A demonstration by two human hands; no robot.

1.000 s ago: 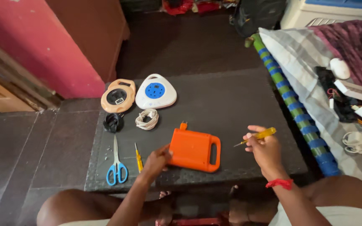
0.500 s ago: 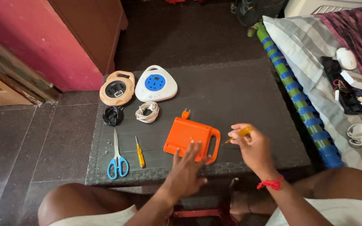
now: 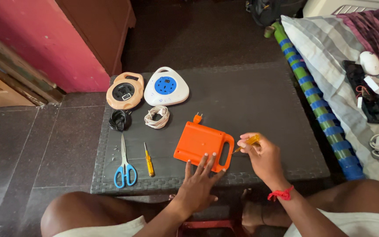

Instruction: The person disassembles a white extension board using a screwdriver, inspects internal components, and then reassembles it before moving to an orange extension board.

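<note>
On the left of the dark table (image 3: 259,94) we see blue-handled scissors (image 3: 124,163) and a small yellow screwdriver (image 3: 148,159) lying near its front edge. Right of them, our left hand (image 3: 197,186) presses flat, fingers spread, on the near edge of the orange box (image 3: 200,142). Just beside its handle, our right hand (image 3: 263,157) pinches a yellow-handled screwdriver (image 3: 247,143), tip at the box.
</note>
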